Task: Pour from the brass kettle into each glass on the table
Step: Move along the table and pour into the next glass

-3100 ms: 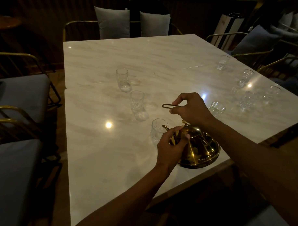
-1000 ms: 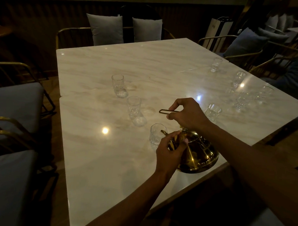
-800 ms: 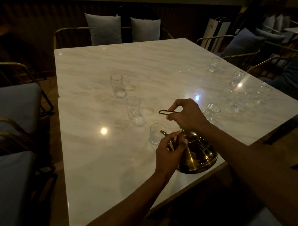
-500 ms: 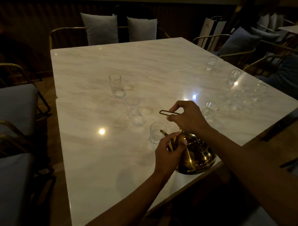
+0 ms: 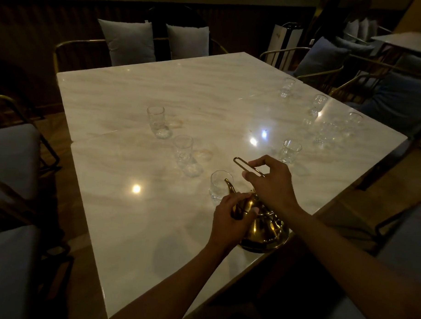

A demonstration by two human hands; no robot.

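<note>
A brass kettle [image 5: 264, 230] stands near the front edge of the marble table [image 5: 131, 223], its spout tip by the rim of the nearest glass [image 5: 219, 187]. My right hand [image 5: 271, 185] grips the kettle's thin wire handle above the lid. My left hand [image 5: 230, 219] curls round the base of the spout. Two more glasses [image 5: 184, 151] [image 5: 157, 119] stand in a diagonal line to the far left. Another glass [image 5: 288, 151] is just beyond my right hand, and several glasses [image 5: 325, 132] cluster at the right edge.
Gold-framed chairs with grey cushions [image 5: 11, 157] line the left side. Two pale pillows [image 5: 129, 42] sit on chairs behind the far edge. More chairs and dark cushions [image 5: 320, 55] crowd the right.
The kettle has tipped slightly toward the nearest glass, so its spout tip now shows at the rim. Both hands keep their hold. The camera view shifted a little.
</note>
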